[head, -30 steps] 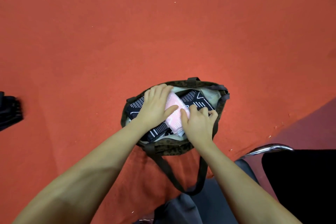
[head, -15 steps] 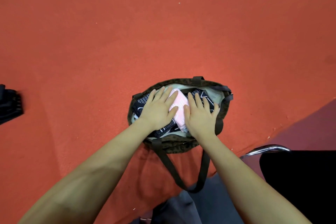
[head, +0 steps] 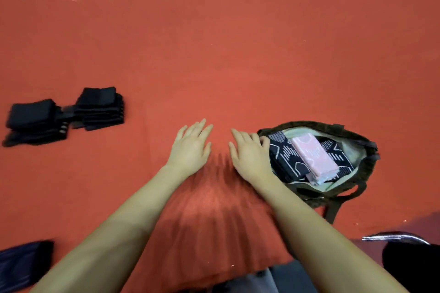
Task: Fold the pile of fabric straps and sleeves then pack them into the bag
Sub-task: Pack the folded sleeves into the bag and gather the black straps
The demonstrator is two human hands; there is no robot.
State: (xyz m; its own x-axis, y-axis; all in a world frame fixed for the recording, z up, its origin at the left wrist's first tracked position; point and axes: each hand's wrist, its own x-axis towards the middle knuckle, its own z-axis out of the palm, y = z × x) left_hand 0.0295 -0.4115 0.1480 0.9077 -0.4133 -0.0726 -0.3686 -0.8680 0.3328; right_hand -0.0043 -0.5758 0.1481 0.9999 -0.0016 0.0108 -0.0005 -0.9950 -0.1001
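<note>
The pink folded sleeve (head: 314,159) lies in the open bag (head: 362,169), its long side slanting from far-left to near-right. The left hand (head: 190,147) and right hand (head: 250,154) are flat with straight fingers, holding nothing.

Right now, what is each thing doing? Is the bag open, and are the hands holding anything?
bag: open, lying on the red cloth, packed with folded pieces.
pink folded piece: in the bag, on top.
black patterned pieces: folded, in the bag under the pink one.
black folded stacks: on the cloth at left, not packed yet.
left hand: flat, holding nothing.
right hand: flat, holding nothing, beside the bag's rim.
</note>
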